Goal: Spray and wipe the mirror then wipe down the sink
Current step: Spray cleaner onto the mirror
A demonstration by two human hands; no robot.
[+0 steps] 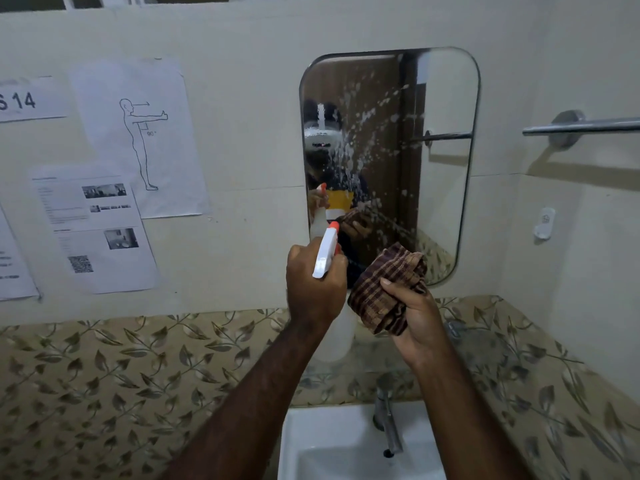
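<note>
Above the sink (311,445), on the pale wall, the mirror (440,133) was hung upright, its long axis vertical, and its middle was seen spattered with droplets (349,147). Below it, the left hand (315,289) was wrapped around the spray bottle (327,252), whose nozzle was aimed up at the glass. The right hand (415,320) was closed on the bunched checked cloth (388,285), held just beside the bottle at the mirror's lower edge. The wet patch lay up and slightly left of the cloth, so the right hand was judged the nearer for wiping.
</note>
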